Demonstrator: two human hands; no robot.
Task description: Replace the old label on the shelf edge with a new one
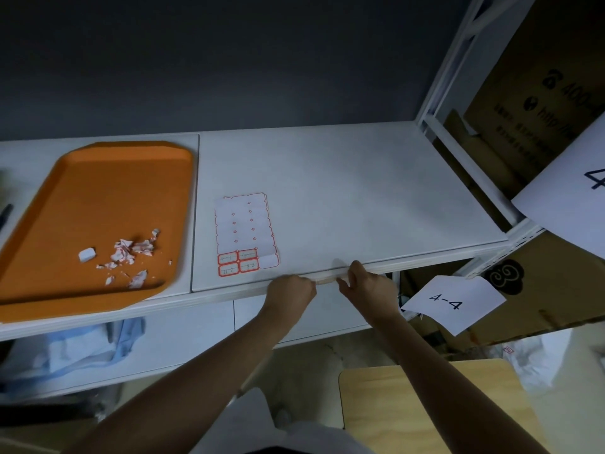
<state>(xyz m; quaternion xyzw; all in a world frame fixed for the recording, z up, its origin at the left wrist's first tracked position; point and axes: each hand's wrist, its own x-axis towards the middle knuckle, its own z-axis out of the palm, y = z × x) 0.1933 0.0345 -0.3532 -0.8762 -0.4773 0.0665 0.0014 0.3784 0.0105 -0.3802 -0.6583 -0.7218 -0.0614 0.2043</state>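
A small pale label (pixel 326 278) sits on the front edge of the white shelf (pixel 360 191). My left hand (pixel 289 291) has its fingertips at the label's left end. My right hand (pixel 366 285) presses on the right end, thumb underneath. Both hands are pinched against the label on the shelf edge. Whether it is stuck flat or partly lifted is hidden by my fingers. A label sheet (pixel 245 234) with red borders lies on the shelf just behind my left hand; most of its stickers are gone and a few written ones remain at its near end.
An orange tray (pixel 82 198) on the left of the shelf holds torn label scraps (pixel 131 253). Paper signs marked "4-4" (pixel 453 303) hang at the right by cardboard boxes (pixel 530 103). A wooden board (pixel 425 404) lies below right, blue cloth (pixel 88 342) on the lower shelf.
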